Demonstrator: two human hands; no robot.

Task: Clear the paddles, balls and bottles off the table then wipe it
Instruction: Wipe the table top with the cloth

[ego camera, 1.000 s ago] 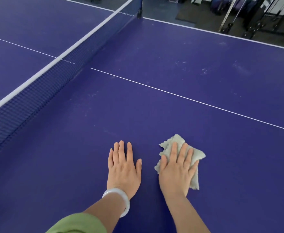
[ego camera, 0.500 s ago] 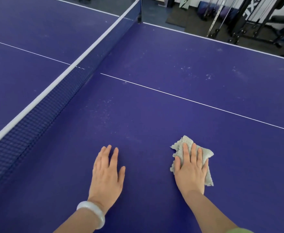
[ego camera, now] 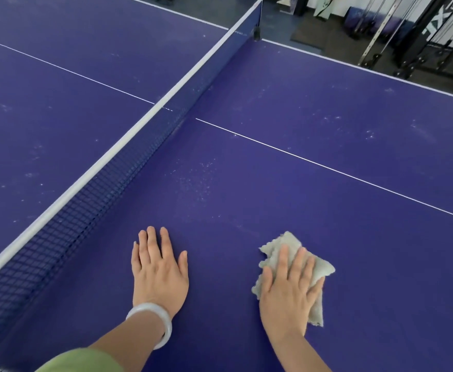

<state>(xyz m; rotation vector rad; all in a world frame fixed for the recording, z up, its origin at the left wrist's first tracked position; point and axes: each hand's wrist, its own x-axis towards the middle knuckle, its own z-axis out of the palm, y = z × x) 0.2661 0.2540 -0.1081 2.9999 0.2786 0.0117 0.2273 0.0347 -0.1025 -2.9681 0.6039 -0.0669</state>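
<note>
Left: upright net [ego camera: 107, 189] bars passage; ahead, right: flat table [ego camera: 327, 224] runs on; gym frames [ego camera: 407, 36] beyond far edge.

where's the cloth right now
In the head view the cloth lies flat on the table, lower right, under the right hand, with the left hand beside it, nearer the net.

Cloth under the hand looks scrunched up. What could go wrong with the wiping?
The cloth is bunched small under the flat right hand, so each pass may cover only a narrow strip and leave streaks on the table.
The white specks lie ahead beside the net; a wide sweep could snag the mesh or miss them.
The bracelet by the left hand sits low and might scrape the surface.
</note>
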